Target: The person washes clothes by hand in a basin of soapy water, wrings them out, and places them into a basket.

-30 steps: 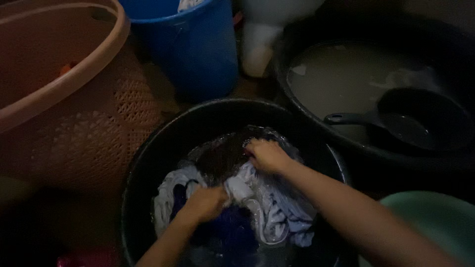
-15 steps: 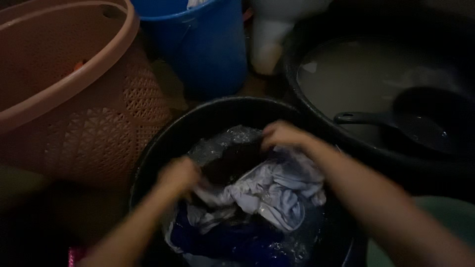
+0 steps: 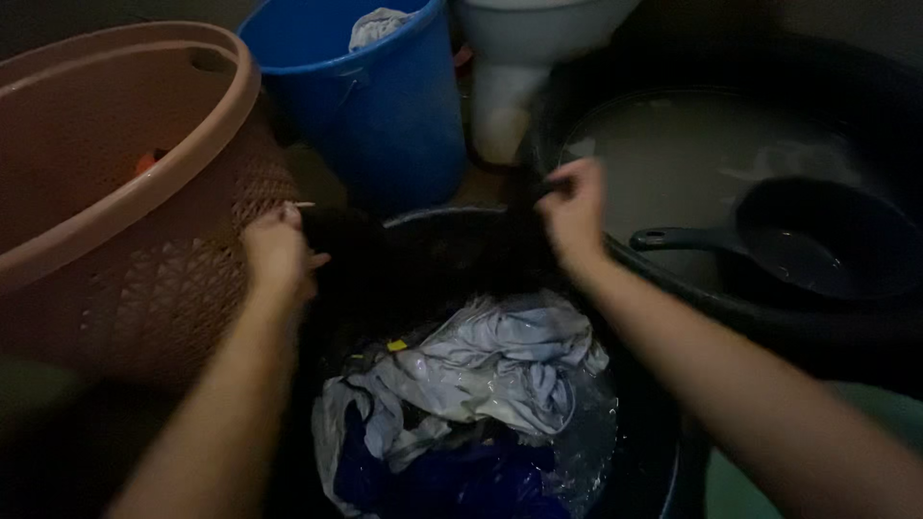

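Note:
Both my hands hold a dark wet garment (image 3: 423, 259) stretched wide above a black wash basin (image 3: 663, 461). My left hand (image 3: 277, 252) grips its left edge next to the brown basket. My right hand (image 3: 574, 210) pinches its right edge near the far basin's rim. Below the garment, a pile of white and blue wet clothes (image 3: 481, 384) lies in the soapy water of the black basin. The garment hides the basin's far rim.
A brown plastic laundry basket (image 3: 115, 183) stands at the left. A blue bucket (image 3: 385, 106) with a cloth in it is behind. A large black basin of cloudy water (image 3: 673, 144) at the right holds a dark dipper (image 3: 817, 240). A white pedestal (image 3: 500, 96) stands at the back; a green tub (image 3: 894, 404) sits at the lower right.
My hands have risen out of the basin and spread apart, lifting a dark garment from the wet pile and stretching it between them.

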